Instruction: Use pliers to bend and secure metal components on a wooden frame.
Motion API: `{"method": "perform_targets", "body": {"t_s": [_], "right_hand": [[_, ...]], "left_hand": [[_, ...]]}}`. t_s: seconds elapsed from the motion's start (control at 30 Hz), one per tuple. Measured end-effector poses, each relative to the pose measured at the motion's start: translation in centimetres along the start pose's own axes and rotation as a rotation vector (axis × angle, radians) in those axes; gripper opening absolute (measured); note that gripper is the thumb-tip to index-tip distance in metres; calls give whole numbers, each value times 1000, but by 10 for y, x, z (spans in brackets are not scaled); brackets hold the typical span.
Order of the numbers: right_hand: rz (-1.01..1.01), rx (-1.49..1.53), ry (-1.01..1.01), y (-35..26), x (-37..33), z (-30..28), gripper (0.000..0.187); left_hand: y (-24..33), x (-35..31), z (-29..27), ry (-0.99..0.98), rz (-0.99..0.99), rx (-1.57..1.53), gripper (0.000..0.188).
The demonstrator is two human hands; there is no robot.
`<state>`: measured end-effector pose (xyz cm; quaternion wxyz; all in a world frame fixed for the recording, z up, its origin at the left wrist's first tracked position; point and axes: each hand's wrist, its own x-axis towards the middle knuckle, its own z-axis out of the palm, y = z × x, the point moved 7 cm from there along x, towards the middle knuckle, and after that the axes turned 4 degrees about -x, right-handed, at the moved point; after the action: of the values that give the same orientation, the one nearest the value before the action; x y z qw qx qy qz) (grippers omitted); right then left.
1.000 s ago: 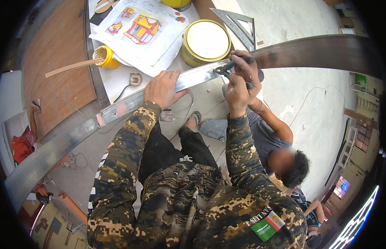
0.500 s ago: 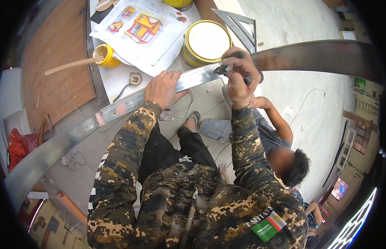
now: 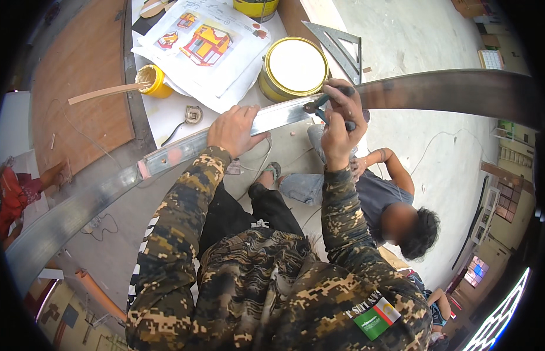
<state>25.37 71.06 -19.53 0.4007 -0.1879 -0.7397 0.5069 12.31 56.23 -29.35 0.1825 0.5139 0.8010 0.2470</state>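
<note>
A long, shiny metal channel (image 3: 284,117) runs across in front of me, from the lower left up to the right. My left hand (image 3: 232,130) is closed over it, fingers on the far edge and thumb on the near side. In my right hand (image 3: 341,120) is a pair of pliers (image 3: 319,110) with dark handles, spread apart among my fingers. The jaws of the pliers rest at the channel's face; whether they bite on anything is too small to tell. A strip of pinkish tape (image 3: 144,169) is wrapped round the channel left of my left hand.
Beyond the channel, a table carries printed drawings (image 3: 205,47), a large paint can (image 3: 295,67), a yellow tub (image 3: 154,81) with a wooden stick, a tape measure (image 3: 193,114) and a triangular square (image 3: 341,50). A co-worker (image 3: 384,187) crouches close on my right. Cables lie on the floor.
The view has shifted slightly, so the table things sit lower. The pliers' handles show more plainly in my right hand. The co-worker's arm has moved. At the far left, another person has shifted.
</note>
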Motion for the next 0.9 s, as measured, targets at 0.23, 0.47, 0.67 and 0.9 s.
{"method": "perform_targets", "body": {"t_s": [0.23,0.47,0.67,0.9], "right_hand": [[-65,-217,258,-10,-24,-2,59],[-89,-310,378,1,-44,5,68],[-17,-223,432,-3,-43,4,68],[-38,-289,425,-3,-39,4,68]], "left_hand": [[-1,-1,1,22,25,10,64],[1,1,0,34,35,1,63],[2,0,-1,27,29,6,64],[2,-1,-1,57,48,-2,63]]}}
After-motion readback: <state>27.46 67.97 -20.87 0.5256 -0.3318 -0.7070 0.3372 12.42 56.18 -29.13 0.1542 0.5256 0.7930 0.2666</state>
